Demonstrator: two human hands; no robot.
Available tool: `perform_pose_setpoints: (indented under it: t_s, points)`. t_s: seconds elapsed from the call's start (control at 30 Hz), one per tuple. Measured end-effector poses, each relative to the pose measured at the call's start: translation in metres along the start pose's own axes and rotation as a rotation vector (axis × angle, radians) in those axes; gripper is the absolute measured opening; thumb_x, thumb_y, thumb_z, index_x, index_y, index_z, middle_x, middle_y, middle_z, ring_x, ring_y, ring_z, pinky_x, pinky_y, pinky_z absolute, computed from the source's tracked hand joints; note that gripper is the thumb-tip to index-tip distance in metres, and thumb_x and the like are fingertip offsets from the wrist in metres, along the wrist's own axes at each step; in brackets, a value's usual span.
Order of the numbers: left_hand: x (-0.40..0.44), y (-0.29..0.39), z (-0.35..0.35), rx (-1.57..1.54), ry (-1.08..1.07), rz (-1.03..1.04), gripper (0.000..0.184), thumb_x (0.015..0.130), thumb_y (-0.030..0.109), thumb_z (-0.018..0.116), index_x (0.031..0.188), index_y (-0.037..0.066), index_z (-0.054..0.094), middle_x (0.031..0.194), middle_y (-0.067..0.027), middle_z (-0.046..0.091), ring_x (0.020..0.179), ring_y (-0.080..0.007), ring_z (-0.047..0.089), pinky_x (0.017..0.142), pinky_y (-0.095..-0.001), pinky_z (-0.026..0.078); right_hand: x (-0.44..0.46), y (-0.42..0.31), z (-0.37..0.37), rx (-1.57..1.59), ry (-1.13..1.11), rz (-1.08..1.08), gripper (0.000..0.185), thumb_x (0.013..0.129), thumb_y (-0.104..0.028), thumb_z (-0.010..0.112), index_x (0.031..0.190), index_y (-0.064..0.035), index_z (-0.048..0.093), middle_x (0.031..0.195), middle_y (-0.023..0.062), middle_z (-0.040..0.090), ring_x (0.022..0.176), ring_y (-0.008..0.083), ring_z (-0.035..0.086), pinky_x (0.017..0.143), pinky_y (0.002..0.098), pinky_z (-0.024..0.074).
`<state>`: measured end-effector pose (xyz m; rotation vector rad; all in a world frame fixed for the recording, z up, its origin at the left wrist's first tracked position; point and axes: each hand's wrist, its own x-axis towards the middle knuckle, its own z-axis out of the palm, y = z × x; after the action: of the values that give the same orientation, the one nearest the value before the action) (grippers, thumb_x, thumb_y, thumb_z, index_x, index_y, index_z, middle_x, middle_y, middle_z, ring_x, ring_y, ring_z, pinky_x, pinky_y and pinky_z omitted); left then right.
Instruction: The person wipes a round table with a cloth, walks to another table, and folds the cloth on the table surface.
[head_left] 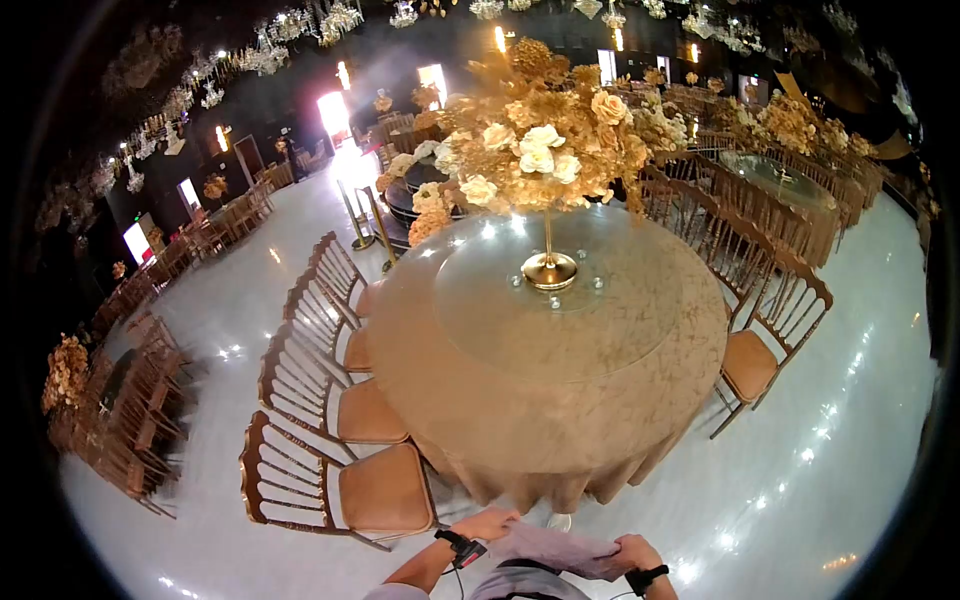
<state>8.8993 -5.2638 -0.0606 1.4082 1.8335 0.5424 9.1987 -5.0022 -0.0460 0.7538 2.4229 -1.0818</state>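
At the bottom of the view my left hand (486, 524) is closed on one end of a pale mauve cloth (556, 547). The other end is gripped by my right hand (637, 555), its fingers closed. The cloth stretches between both hands in front of my body. Just ahead of them stands a round table (530, 420) with a brown tablecloth hanging in folds. On its round glass top (560, 345) is a gold stand (549, 270) bearing a large flower arrangement (540, 150), with small glass holders around the base.
Wooden chairs with brown seats (385, 488) line the table's left side; another chair (750, 365) is at its right. More set tables (780, 180) and chairs stand behind and at far left. Gold posts (378, 225) are behind the table. Chandeliers (340, 20) hang above.
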Motion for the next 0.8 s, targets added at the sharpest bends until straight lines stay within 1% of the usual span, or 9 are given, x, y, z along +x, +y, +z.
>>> perform_pose_setpoints:
  t_s: [0.23,0.3,0.37,0.47,0.5,0.57,0.67,0.73,0.8]
  points:
    - [0.117,0.014,-0.036,-0.089,-0.008,0.171,0.033,0.082,0.012,0.059,0.114,0.005,0.057,0.107,-0.0183,0.065,0.101,-0.0358,0.061,0.085,-0.0419,0.048,0.048,0.049,-0.092,-0.163,0.043,0.030,0.042,0.069,-0.046,0.072,0.088,-0.0079,0.073,0.086,0.0193,0.069,0.082,0.0380,0.066,0.074,0.0425,0.0535]
    - [0.145,0.024,-0.063,-0.085,-0.080,0.123,0.033,0.081,0.011,0.060,0.114,0.005,0.057,0.107,-0.0184,0.065,0.101,-0.0363,0.062,0.085,-0.0428,0.049,0.042,0.011,-0.153,-0.219,0.017,0.091,0.036,0.070,-0.039,0.070,0.088,-0.0080,0.073,0.087,0.0195,0.068,0.084,0.0379,0.066,0.075,0.0437,0.0537]
    - [0.171,0.033,-0.096,-0.090,-0.117,0.097,0.034,0.081,0.010,0.060,0.114,0.005,0.058,0.107,-0.0183,0.065,0.102,-0.0366,0.062,0.085,-0.0433,0.049,0.075,0.017,-0.189,-0.327,0.156,-0.012,0.026,0.071,-0.027,0.068,0.086,-0.0070,0.072,0.085,0.0187,0.068,0.085,0.0375,0.064,0.077,0.0454,0.0520]
    - [0.198,0.031,-0.129,-0.108,0.021,0.096,0.038,0.080,0.011,0.061,0.117,0.005,0.056,0.112,-0.0196,0.063,0.106,-0.0385,0.059,0.089,-0.0450,0.048,0.137,0.001,-0.236,-0.428,0.689,-0.234,0.032,0.072,-0.019,0.064,0.101,-0.0057,0.065,0.097,0.0237,0.062,0.094,0.0419,0.058,0.079,0.0495,0.0477]
    - [0.202,0.044,-0.143,0.166,0.228,-0.012,0.041,0.080,0.013,0.061,0.119,0.004,0.055,0.116,-0.0207,0.061,0.109,-0.0393,0.057,0.091,-0.0459,0.046,0.149,-0.025,-0.248,-0.479,0.865,-0.277,0.037,0.073,-0.019,0.064,0.108,-0.0058,0.062,0.105,0.0260,0.059,0.098,0.0435,0.055,0.080,0.0509,0.0464]
    - [0.213,0.043,-0.148,0.451,0.440,-0.141,0.043,0.080,0.015,0.061,0.121,0.004,0.054,0.119,-0.0219,0.059,0.112,-0.0401,0.054,0.093,-0.0468,0.045,0.194,-0.024,-0.242,-0.352,0.794,-0.291,0.041,0.075,-0.022,0.064,0.112,-0.0064,0.059,0.111,0.0276,0.055,0.101,0.0457,0.053,0.082,0.0514,0.0463]
    - [0.257,0.003,-0.109,0.259,0.445,-0.139,0.048,0.081,0.024,0.062,0.123,0.002,0.053,0.124,-0.0248,0.053,0.116,-0.0420,0.050,0.098,-0.0514,0.041,0.264,-0.014,-0.218,-0.266,0.656,-0.255,0.048,0.077,-0.029,0.064,0.119,-0.0081,0.055,0.122,0.0295,0.050,0.106,0.0496,0.051,0.087,0.0548,0.0448]
    - [0.302,-0.070,-0.028,0.158,0.413,-0.152,0.049,0.082,0.029,0.062,0.122,0.004,0.052,0.128,-0.0255,0.049,0.118,-0.0417,0.048,0.100,-0.0524,0.039,0.288,0.006,-0.178,-0.395,0.555,-0.176,0.059,0.078,-0.041,0.065,0.127,-0.0122,0.052,0.129,0.0310,0.046,0.112,0.0544,0.046,0.092,0.0623,0.0398]
    - [0.274,-0.017,-0.025,0.374,0.471,-0.093,0.055,0.084,0.037,0.062,0.129,0.006,0.049,0.137,-0.0248,0.043,0.126,-0.0408,0.042,0.104,-0.0524,0.034,0.312,0.046,-0.131,-0.550,0.578,-0.228,0.071,0.075,-0.052,0.065,0.136,-0.0189,0.047,0.137,0.0339,0.038,0.119,0.0597,0.039,0.095,0.0701,0.0321]
